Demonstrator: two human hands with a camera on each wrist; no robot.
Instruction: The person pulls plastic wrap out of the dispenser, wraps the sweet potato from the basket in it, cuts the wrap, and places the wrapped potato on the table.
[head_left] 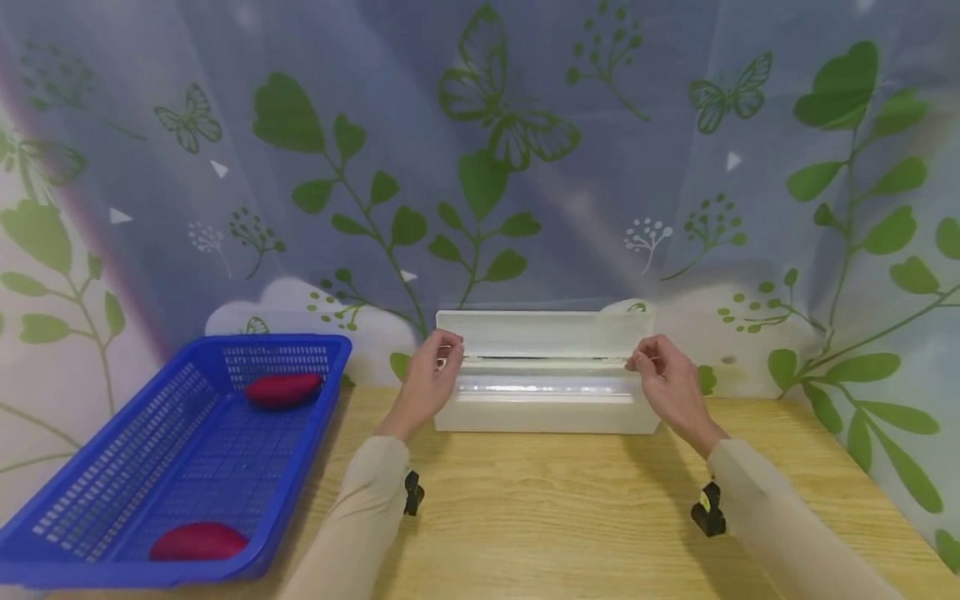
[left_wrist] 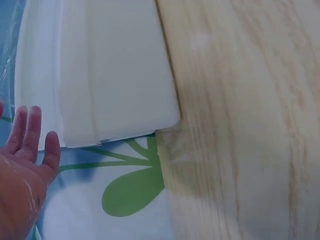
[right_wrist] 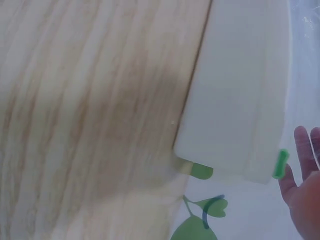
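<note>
A white cling film dispenser [head_left: 547, 418] lies lengthwise on the table against the wall, its long lid [head_left: 536, 332] raised at the back. Clear cling film [right_wrist: 306, 60] shows as a shiny sheet beside the box in the right wrist view. At the box's left end, my left hand [head_left: 429, 382] pinches the film's edge between thumb and forefinger; its other fingers are spread in the left wrist view. My right hand [head_left: 669, 387] pinches the film at the opposite end. A small green piece [right_wrist: 281, 164] sits on the dispenser's right corner. Both thumb tips are hidden in the wrist views.
A blue plastic basket [head_left: 296, 467] stands on the left of the table, with two red oblong things [head_left: 282, 390] inside. Behind the wooden table [head_left: 555, 525] hangs a cloth [head_left: 600, 192] printed with leaves and butterflies. Dark cameras are strapped to both wrists.
</note>
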